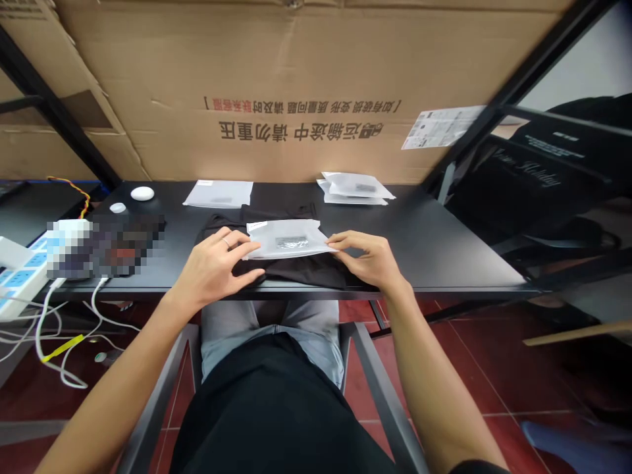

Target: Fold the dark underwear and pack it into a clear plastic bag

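A flat, frosted white plastic bag (276, 237) with a dark printed label lies in front of me on folded dark cloth (306, 273). My right hand (363, 257) pinches the bag's right corner between thumb and fingers. At the opposite end, my left hand (217, 263), with a ring on one finger, rests its fingertips on the bag's left edge. Its thumb is apart from the fingers and lies over the dark cloth. Part of the cloth is hidden beneath the bag and my hands.
Similar frosted bags lie behind: one bag (220, 194) at left, a small bag stack (358, 187) at right. A large cardboard box (296, 66) walls off the black table's (444, 257) back. A white power strip (24, 276) with cables and a white oval case (142, 193) are left.
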Tool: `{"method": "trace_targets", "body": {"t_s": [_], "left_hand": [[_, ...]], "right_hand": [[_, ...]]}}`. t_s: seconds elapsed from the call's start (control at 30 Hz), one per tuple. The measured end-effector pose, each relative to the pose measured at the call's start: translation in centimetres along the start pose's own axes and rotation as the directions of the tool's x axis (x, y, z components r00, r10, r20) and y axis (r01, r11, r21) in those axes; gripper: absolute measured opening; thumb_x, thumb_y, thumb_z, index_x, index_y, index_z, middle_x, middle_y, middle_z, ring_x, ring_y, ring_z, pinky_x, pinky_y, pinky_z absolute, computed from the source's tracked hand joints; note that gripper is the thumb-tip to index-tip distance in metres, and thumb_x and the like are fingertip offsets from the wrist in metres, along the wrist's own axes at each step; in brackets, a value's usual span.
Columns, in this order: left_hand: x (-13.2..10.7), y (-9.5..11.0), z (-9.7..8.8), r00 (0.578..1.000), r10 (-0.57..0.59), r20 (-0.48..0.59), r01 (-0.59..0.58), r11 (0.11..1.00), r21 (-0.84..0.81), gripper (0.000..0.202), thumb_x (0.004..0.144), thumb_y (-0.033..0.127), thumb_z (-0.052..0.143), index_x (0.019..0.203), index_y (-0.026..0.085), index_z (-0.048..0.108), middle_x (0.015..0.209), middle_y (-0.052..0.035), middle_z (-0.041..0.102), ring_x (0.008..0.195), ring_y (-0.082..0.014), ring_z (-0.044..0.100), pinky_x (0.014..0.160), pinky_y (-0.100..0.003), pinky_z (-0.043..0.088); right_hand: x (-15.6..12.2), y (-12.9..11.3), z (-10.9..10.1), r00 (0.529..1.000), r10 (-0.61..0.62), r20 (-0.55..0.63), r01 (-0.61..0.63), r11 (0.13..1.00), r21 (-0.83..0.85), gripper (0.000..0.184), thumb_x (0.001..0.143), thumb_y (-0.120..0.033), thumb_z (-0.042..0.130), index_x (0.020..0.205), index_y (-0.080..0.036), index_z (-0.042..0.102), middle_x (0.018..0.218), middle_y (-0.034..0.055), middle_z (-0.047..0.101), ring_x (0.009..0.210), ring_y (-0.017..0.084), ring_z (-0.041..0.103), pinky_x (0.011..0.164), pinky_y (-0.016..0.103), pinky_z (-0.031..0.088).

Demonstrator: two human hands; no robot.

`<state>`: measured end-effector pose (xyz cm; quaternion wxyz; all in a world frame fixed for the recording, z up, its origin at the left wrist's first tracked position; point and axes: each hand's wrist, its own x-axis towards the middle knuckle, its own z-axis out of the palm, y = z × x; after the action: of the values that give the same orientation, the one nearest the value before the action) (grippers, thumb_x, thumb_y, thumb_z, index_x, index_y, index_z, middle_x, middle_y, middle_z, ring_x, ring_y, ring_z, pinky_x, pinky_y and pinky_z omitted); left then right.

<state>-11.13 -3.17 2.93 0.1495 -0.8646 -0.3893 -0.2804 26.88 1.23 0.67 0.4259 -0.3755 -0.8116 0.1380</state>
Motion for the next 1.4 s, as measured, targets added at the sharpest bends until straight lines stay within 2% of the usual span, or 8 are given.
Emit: {"method": "trace_targets", "body": {"t_s": [0.23,0.43,0.67,0.77,0.87,1.0,1.2,1.4], "left_hand": [[4.0,2.4,2.1,0.998,-0.023,-0.059,0.021,1.0,-0.02,0.021,0.112,0.025,0.062,0.1,0.023,0.08,0.105,-0.0059,0.08,0.096,-0.0225,0.074,0.083,-0.036,0.059],[6.0,3.3,2.1,0.969,-0.177,-0.172,0.169,0.984,-0.058,0.021,0.114,0.026,0.059,0.104,0.022,0.077,0.106,-0.0068,0.079,0.097,-0.0225,0.076,0.082,-0.034,0.057],[7.0,4.2,1.7,0.95,-0.283,-0.136,0.273,0.958,-0.084,0.017,0.111,0.035,0.063,0.107,0.025,0.076,0.11,-0.0082,0.08,0.101,-0.0257,0.077,0.087,-0.037,0.057],[6.4,3.7,1.2,0.863,-0.505,-0.019,0.501,0.861,-0.088,0.031,0.106,0.055,0.069,0.112,0.026,0.076,0.104,-0.0082,0.082,0.097,-0.0291,0.078,0.088,-0.039,0.057],[5.4,2.0,0.9,0.68,-0.702,0.212,0.721,0.693,-0.018,0.049,0.105,0.069,0.061,0.089,0.026,0.077,0.085,-0.0105,0.08,0.09,-0.0342,0.078,0.083,-0.041,0.057],[4.6,-0.4,1.9,0.553,-0.611,0.567,0.816,0.535,-0.22,0.053,0.101,0.065,0.065,0.068,0.024,0.073,0.073,-0.0107,0.078,0.068,-0.0277,0.075,0.07,-0.038,0.059],[5.8,-2.1,3.0,0.585,-0.537,0.608,0.773,0.143,-0.618,0.037,0.087,0.053,0.088,0.079,0.02,0.074,0.074,-0.0057,0.075,0.069,-0.0208,0.076,0.068,-0.032,0.065],[8.5,-8.1,2.4,0.544,-0.705,0.456,0.673,0.041,-0.739,0.027,0.08,0.027,0.094,0.086,0.017,0.07,0.084,-0.004,0.075,0.077,-0.018,0.072,0.073,-0.03,0.064]], "right_hand": [[0.3,-0.8,-0.8,0.999,-0.026,0.025,0.027,0.999,-0.047,0.016,0.104,-0.047,0.077,0.103,-0.032,0.083,0.116,0.0067,0.089,0.108,0.033,0.086,0.103,0.054,0.069],[1.3,-5.5,0.5,0.933,-0.32,-0.165,0.277,0.931,-0.236,0.005,0.106,-0.032,0.078,0.109,-0.031,0.082,0.107,0.0046,0.087,0.092,0.025,0.084,0.089,0.04,0.071],[4.0,-8.5,5.3,0.921,-0.192,0.339,0.342,0.815,-0.467,0.036,0.108,-0.013,0.065,0.142,-0.009,0.072,0.144,0.0252,0.077,0.135,0.037,0.075,0.118,0.052,0.06],[4.5,-8.5,5.9,0.886,-0.001,0.464,0.294,0.776,-0.558,0.037,0.106,-0.013,0.066,0.14,-0.004,0.072,0.134,0.0268,0.08,0.127,0.04,0.077,0.111,0.051,0.061],[4.5,-8.7,6.0,0.851,0.121,0.511,0.293,0.698,-0.653,0.031,0.106,-0.006,0.058,0.131,-0.004,0.075,0.12,0.0231,0.083,0.112,0.036,0.08,0.095,0.043,0.062],[4.5,-9.0,6.1,0.865,0.101,0.491,0.323,0.637,-0.7,0.031,0.106,0.0,0.053,0.12,-0.008,0.079,0.112,0.0209,0.085,0.107,0.033,0.08,0.084,0.038,0.057],[4.6,-7.0,4.2,0.933,-0.21,0.293,0.354,0.678,-0.644,0.028,0.114,-0.01,0.051,0.117,-0.016,0.079,0.112,0.0127,0.087,0.107,0.026,0.081,0.08,0.033,0.061],[4.8,-6.0,2.3,0.734,-0.675,0.071,0.66,0.684,-0.311,0.033,0.115,-0.017,0.062,0.146,-0.022,0.071,0.14,0.0126,0.083,0.137,0.027,0.077,0.112,0.047,0.071]]}}
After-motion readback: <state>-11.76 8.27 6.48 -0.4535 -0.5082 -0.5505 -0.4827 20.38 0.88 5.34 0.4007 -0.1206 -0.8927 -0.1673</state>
